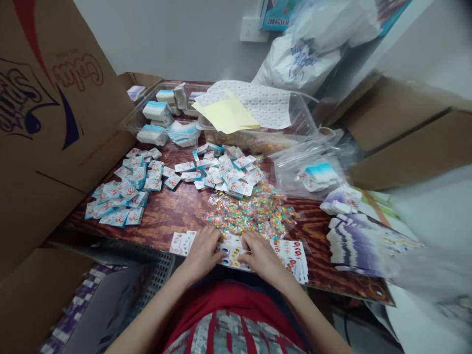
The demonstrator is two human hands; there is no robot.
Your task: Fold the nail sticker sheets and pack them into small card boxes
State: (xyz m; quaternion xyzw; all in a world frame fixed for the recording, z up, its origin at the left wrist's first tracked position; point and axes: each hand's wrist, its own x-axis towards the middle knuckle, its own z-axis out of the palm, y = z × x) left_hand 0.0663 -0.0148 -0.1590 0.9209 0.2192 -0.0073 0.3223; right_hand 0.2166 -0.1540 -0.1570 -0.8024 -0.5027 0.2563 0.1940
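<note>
My left hand [201, 253] and my right hand [261, 258] lie side by side at the table's front edge, fingers curled down on small printed sheets [232, 256] with red and yellow prints. Whether either hand grips a sheet, I cannot tell. More of these sheets [293, 258] fan out beside my right hand, and a few [180, 243] lie left of my left hand. Just beyond my hands is a heap of small clear packets of multicoloured pieces [250, 214]. Two loose piles of blue-and-white handprint packets [125, 196] [224, 169] spread across the wood-grain table [173, 206].
A clear plastic tub [155, 115] holds white-and-blue packs, and a second [295, 115] sits under dotted and yellow sheets. A plastic bag [317, 172] lies right, beside purple-and-white stacks [350, 241]. Cardboard box flaps [47, 98] rise on both sides. A dark plastic crate [158, 265] stands below the front edge.
</note>
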